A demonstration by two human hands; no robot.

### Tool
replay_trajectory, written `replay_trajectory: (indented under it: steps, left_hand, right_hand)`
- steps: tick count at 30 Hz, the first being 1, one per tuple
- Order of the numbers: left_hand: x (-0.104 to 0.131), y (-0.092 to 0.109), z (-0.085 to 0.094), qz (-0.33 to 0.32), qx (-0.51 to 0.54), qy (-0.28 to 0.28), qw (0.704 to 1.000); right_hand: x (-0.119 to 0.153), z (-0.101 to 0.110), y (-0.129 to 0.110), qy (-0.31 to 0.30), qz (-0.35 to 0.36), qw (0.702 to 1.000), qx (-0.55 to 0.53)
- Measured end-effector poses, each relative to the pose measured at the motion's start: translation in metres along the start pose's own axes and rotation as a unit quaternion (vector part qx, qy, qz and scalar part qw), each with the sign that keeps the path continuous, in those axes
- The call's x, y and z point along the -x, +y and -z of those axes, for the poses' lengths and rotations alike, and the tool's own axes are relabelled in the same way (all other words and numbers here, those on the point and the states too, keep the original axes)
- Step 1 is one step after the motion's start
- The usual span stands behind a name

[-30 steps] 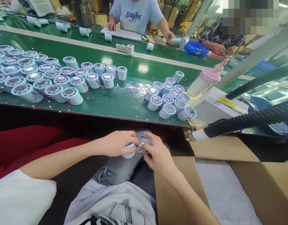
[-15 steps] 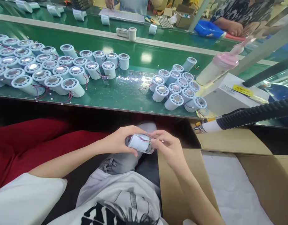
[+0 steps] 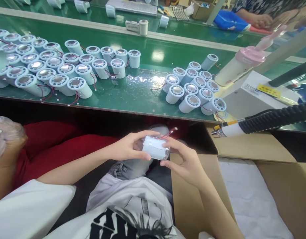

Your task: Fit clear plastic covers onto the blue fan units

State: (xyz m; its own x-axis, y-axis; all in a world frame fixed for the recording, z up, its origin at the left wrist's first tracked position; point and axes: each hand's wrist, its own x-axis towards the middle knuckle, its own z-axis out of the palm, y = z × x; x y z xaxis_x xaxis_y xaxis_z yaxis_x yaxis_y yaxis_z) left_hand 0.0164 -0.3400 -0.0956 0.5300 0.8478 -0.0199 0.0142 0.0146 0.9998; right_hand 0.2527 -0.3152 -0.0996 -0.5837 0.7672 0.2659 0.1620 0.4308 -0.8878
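Over my lap, a pale blue-white cylinder lies on its side between my hands, in what looks like a clear sleeve. Thin red and dark wires with a small white connector stick up from its far side. My left hand grips its left end, thumb in front and fingers behind. On the right end rest the thumb and fingers of my right hand. Similar blue cylinders with slotted rims and wires stand on the green bench: a large group at left and a smaller cluster at right.
An open cardboard box with a white lining stands at my right. Above it juts a tool with a black ribbed hose. A pink-topped bottle and white box sit on the bench. A co-worker's plastic-covered hand is at left.
The cylinder has been turned, so its wires now point up and away. My right fingers have gone from the wires to the cylinder's end. A co-worker's hand has appeared at left.
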Motion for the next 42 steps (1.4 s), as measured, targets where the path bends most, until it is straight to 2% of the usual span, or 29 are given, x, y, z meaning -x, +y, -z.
replay_trajectory:
  steps: [4,9,22,28,33,42]
  left_hand:
    - [0.004,0.005,0.001,-0.050,-0.066,-0.010,0.997]
    - [0.007,0.007,-0.001,-0.079,-0.109,-0.001,0.991]
    - [0.012,0.005,-0.002,-0.094,-0.146,-0.012,0.985]
    - [0.012,0.005,-0.002,-0.102,-0.146,-0.019,0.984]
    - [0.012,0.005,-0.002,-0.089,-0.162,-0.013,0.983]
    - [0.012,0.001,-0.001,-0.123,-0.169,-0.023,0.978]
  right_hand:
    - [0.001,0.000,-0.006,-0.015,-0.041,0.995,-0.086]
    - [0.002,0.000,-0.014,-0.022,-0.090,0.988,-0.123]
    - [0.003,-0.002,-0.017,-0.027,-0.177,0.950,-0.256]
    - [0.000,-0.006,-0.015,-0.025,-0.230,0.922,-0.309]
    - [0.000,-0.010,-0.010,-0.029,-0.242,0.898,-0.366]
    - [-0.001,-0.017,-0.007,-0.038,-0.319,0.877,-0.357]
